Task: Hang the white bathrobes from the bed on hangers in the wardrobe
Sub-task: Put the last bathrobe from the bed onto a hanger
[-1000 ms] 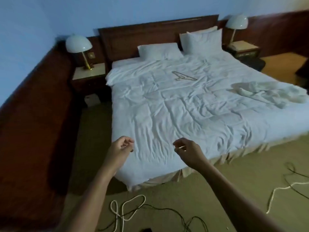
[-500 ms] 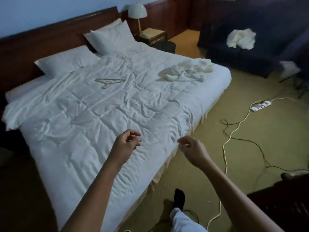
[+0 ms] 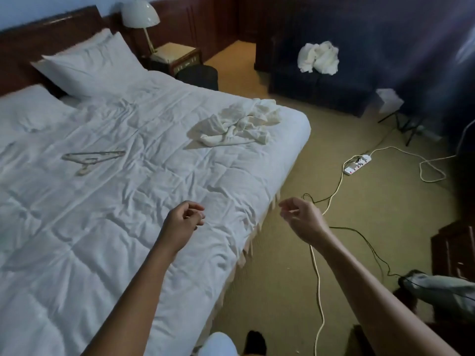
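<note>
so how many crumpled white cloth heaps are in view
2. One heap lies on the bed near its far right edge; a second heap sits on the dark sofa beyond it. Either may hide more than one robe.

Just the one camera for us here, worn on the head and tilted forward and down. We're standing by the foot corner of the bed [image 3: 102, 240], looking diagonally up it toward the headboard [image 3: 51, 21] and lamp [image 3: 140, 15]. The left hand [image 3: 181, 223] and right hand [image 3: 303, 218] sit close to the lens, low in the frame. The sofa [image 3: 321, 88] is far off at upper right.
</note>
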Available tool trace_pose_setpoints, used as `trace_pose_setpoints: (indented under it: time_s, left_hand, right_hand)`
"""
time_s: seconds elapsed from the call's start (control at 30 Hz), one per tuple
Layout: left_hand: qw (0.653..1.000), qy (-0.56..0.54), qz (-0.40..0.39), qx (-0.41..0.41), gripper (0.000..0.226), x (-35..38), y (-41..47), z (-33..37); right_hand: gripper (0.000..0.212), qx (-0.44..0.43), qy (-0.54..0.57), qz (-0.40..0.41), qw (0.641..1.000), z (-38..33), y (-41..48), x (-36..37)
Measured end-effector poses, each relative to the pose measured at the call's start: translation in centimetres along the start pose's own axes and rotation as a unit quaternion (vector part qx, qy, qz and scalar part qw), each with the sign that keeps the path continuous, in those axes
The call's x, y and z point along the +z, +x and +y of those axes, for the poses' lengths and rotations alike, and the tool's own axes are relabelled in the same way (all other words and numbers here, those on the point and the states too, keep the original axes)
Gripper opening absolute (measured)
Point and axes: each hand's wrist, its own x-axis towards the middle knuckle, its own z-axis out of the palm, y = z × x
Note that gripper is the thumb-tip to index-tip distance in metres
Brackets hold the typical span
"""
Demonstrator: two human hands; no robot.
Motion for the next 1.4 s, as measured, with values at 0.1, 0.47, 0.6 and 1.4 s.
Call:
trace_pose_setpoints:
  time_s: [0.1,0.47,0.6,1.4]
  left_hand:
    - [1.0,0.001,-0.01,0.004,0.013,1.3,5.2,1.6]
    - [0.999,-0.022,-0.018,0.018,0.011,6.0,26.5,8.7]
    - [0.999,-0.025,-0.037,0.011,0.011,7.1,34.1,11.0]
    - [0.985,0.05,0.061,-0.155,0.011,16.6,67.2,14.9]
  right_hand:
    - [0.017,0.011,0.004,0.019,1.0,0.4,4.9,-1.8]
    - [0.017,0.027,-0.023,0.039,0.999,-1.4,24.9,-5.1]
    - [0.017,0.032,-0.028,0.036,0.998,-3.4,32.7,-6.5]
    - [0.038,-0.006,-0.165,-0.236,0.958,-1.0,83.4,0.6]
